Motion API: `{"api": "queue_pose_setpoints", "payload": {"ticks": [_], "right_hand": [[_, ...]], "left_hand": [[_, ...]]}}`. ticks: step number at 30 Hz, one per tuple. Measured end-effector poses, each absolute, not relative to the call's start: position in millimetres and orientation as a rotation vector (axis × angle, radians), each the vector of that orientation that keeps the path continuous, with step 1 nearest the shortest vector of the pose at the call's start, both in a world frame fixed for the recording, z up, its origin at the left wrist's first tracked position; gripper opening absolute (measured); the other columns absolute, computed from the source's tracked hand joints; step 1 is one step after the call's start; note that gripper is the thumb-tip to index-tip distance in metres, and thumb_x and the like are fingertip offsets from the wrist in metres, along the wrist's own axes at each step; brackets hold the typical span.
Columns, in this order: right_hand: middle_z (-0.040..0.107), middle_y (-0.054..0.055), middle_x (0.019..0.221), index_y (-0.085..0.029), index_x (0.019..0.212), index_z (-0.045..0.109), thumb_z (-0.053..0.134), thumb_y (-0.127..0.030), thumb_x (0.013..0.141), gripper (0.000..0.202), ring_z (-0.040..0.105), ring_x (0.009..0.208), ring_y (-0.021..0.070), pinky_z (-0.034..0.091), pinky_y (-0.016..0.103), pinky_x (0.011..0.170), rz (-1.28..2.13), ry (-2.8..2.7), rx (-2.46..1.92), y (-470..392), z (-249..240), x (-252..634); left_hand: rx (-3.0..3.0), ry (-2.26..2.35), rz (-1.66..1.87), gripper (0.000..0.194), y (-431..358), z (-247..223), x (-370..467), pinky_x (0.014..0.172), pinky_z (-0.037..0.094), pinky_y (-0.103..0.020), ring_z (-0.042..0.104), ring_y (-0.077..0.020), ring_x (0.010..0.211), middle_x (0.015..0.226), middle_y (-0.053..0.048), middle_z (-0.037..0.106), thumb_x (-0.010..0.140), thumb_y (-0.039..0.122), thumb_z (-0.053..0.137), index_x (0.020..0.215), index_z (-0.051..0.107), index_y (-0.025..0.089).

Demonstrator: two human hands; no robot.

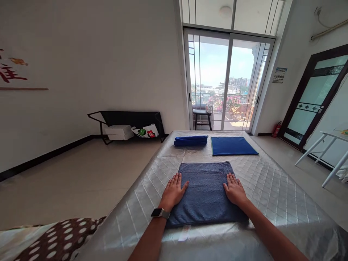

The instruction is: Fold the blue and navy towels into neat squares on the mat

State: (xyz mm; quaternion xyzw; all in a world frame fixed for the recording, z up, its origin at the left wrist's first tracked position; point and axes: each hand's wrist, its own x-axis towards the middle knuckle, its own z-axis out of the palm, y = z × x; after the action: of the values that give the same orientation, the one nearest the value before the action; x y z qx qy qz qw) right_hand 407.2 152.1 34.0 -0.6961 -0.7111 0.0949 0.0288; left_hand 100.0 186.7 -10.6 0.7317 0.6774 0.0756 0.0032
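Note:
A grey-blue towel [205, 192] lies spread flat on the plastic-covered mattress [146, 203] in front of me. My left hand [174, 189] rests flat on its left edge, thumb spread away from the fingers. On the opposite edge, my right hand [234, 188] is laid flat too, palm down. A small white tag [185, 233] sticks out at the towel's near edge. Farther back on the mattress are a folded or rolled blue cloth [190, 141] and a flat blue cloth [233, 145] with a green edge.
A low black rack [130, 117] holding white boxes [118, 132] stands by the left wall. Glass sliding doors [209, 79] are behind the mattress. At right are a white-legged table [333, 156] and a fire extinguisher [276, 129]. A brown dotted blanket [58, 239] lies at lower left.

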Motion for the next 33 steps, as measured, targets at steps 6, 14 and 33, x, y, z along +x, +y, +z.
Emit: {"api": "queue_pose_setpoints", "payload": {"ticks": [6, 14, 33], "right_hand": [[0.021, 0.014, 0.165, -0.006, 0.158, 0.021, 0.021, -0.037, 0.103, 0.064, 0.011, 0.154, 0.0198, 0.011, 0.042, 0.123, 0.287, -2.245, -2.142, 193.7, 59.3, 408.1], [0.022, 0.011, 0.165, -0.007, 0.159, 0.022, 0.021, -0.038, 0.103, 0.063, 0.012, 0.154, 0.0173, 0.011, 0.036, 0.123, 0.28, -2.228, -2.111, 236.5, 40.5, 403.0], [0.024, 0.012, 0.164, -0.006, 0.157, 0.026, 0.026, -0.028, 0.101, 0.06, 0.014, 0.154, 0.0206, 0.013, 0.039, 0.123, 0.296, -2.156, -2.006, 235.4, 25.3, 407.2]], "left_hand": [[2.352, 2.102, 0.301, 0.078, 192.0, -23.6, 95.0, 0.121, 0.028, -0.046, 0.032, -0.0289, 0.149, 0.159, -0.021, 0.034, 0.1, 0.058, 0.022, 0.151, 0.035, 0.001], [2.385, 2.111, 0.365, 0.072, 194.9, -40.4, 82.8, 0.121, 0.029, -0.046, 0.034, -0.0276, 0.148, 0.158, -0.017, 0.038, 0.1, 0.057, 0.024, 0.151, 0.04, 0.008], [2.788, 1.596, 0.393, 0.058, 238.4, 0.7, 280.4, 0.12, 0.035, -0.047, 0.037, -0.0243, 0.146, 0.154, -0.013, 0.047, 0.105, 0.043, 0.02, 0.148, 0.045, 0.015]]}}
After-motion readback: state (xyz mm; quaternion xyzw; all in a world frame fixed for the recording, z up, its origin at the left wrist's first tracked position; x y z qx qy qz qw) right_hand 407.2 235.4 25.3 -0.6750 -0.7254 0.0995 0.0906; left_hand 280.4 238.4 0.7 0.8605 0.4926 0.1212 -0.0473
